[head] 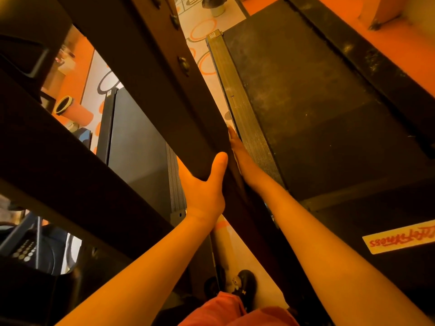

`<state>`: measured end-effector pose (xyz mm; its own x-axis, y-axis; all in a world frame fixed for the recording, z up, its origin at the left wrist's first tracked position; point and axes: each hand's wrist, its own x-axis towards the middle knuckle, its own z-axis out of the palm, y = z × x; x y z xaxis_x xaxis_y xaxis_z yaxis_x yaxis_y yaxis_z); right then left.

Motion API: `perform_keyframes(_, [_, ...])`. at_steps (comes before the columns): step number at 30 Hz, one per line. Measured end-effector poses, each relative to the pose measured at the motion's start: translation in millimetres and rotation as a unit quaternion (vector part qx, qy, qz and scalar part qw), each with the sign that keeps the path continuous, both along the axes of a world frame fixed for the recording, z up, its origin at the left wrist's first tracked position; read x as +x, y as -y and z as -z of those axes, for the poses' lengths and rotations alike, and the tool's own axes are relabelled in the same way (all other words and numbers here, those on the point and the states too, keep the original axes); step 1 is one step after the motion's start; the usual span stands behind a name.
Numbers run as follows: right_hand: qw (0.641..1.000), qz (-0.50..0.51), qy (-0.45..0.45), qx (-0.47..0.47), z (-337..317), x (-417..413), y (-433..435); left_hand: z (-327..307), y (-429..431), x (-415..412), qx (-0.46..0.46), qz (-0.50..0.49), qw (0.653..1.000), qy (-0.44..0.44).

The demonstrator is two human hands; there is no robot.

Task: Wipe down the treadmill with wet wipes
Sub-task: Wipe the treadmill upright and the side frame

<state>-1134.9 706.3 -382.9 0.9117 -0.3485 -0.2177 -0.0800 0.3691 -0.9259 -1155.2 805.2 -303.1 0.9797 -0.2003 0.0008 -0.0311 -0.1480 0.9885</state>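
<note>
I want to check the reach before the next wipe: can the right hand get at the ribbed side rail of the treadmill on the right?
Probably yes. The right hand lies along the black upright, right beside the ribbed side rail, and nothing stands between them. The left hand grips the upright on its other side, out of the way.

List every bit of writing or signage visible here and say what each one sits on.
Yellow sticker on the treadmill's dark front cover: red script, seen upside down, seems to end in "fitness"; the start is unreadable.
Small round symbol on the side rail's end cap: too small to read.
Small label on the neighbouring treadmill's rail end: too small to read.
Floor marking at top: cropped, unreadable.
</note>
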Motion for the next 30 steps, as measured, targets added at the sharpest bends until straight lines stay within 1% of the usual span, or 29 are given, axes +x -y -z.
perform_keyframes(3, [1.0,0.015,0.015,-0.012,-2.2,4.9,4.2,1.2,-0.7,1.4,-0.005,-0.001,1.0,-0.006])
perform_keyframes(8, [1.0,0.006,0.01,-0.011,11.1,-1.9,3.1,0.5,-1.0,0.0,0.007,0.008,1.0,0.009])
perform_keyframes(12, [1.0,-0.012,-0.026,0.012,24.8,-17.9,-9.9,-1.0,0.1,-1.6,0.031,0.009,0.999,0.037])
perform_keyframes(13, [0.999,-0.018,-0.041,0.018,30.5,-20.1,-12.4,-1.4,0.7,-2.2,0.023,0.012,0.999,0.036])
perform_keyframes(15, [0.997,-0.004,-0.055,0.059,29.3,-29.2,-14.7,-2.4,2.2,-4.0,-0.003,0.016,0.999,0.03])
perform_keyframes(16, [0.996,0.004,-0.057,0.075,26.5,-35.0,-16.3,-3.1,2.6,-4.6,-0.004,0.015,0.999,0.034])
perform_keyframes(18, [0.997,-0.011,-0.039,0.071,16.5,-49.4,-21.0,-2.5,2.2,-4.2,0.0,0.02,0.999,0.043])
perform_keyframes(20, [0.996,-0.001,-0.019,0.084,12.0,-59.9,-25.0,-1.6,1.6,-1.6,0.003,0.028,0.999,0.042])
perform_keyframes(21, [0.997,0.007,-0.011,0.079,6.6,-64.5,-27.8,-1.1,1.5,-0.1,0.003,0.032,0.999,0.042])
perform_keyframes(24, [0.999,0.015,0.04,0.007,-8.1,-72.1,-37.9,-1.0,0.9,1.9,0.002,0.044,0.998,0.05])
perform_keyframes(26, [0.997,0.047,0.063,-0.017,-12.2,-74.2,-46.4,-1.2,0.5,1.4,0.004,0.049,0.997,0.063])
perform_keyframes(30, [0.98,0.167,0.03,-0.104,-19.7,-77.7,-69.4,-2.0,1.1,0.6,0.002,0.047,0.997,0.068])
